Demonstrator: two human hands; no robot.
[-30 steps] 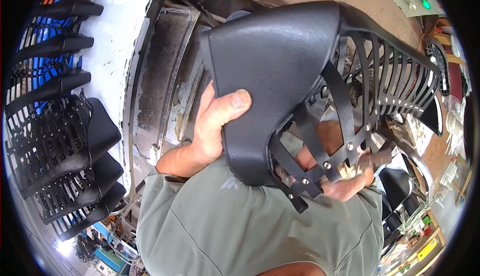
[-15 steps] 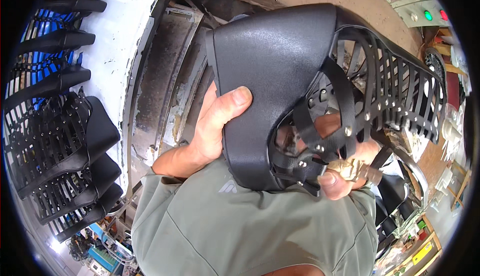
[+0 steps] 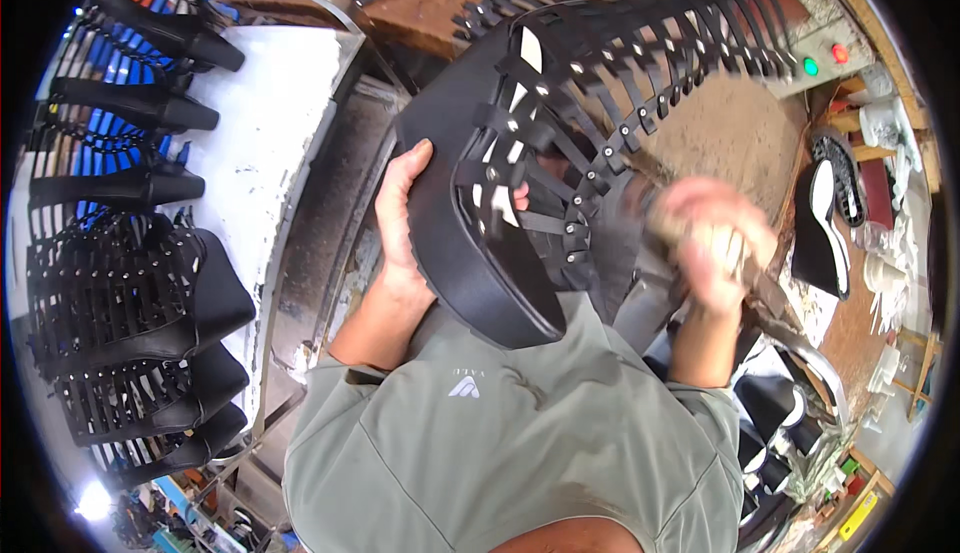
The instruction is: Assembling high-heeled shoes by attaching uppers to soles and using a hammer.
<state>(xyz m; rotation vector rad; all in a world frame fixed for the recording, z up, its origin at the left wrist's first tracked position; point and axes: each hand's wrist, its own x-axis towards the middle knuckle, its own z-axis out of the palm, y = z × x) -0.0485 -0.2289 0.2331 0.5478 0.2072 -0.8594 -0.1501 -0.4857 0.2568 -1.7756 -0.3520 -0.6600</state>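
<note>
At the far left, finished black strappy boots point(image 3: 130, 303) are seen stacked in a row, so part of the work appears done. Nearer the middle, a black platform boot point(image 3: 520, 183) is gripped by the left hand point(image 3: 400, 233), fingers wrapped around its sole edge. Just right of the boot, the blurred right hand point(image 3: 715, 243) is closed on a tool; strapping seems unfinished.

The right hand point(image 3: 712, 243), at three o'clock from the black strapped boot point(image 3: 560, 143), is smeared by motion, so its grip and whatever it holds cannot be told. The left hand point(image 3: 400, 223) has its fingertips hidden behind the boot's sole. At nine o'clock, the row of boots point(image 3: 120, 303) is cut off by the dark rim.
</note>
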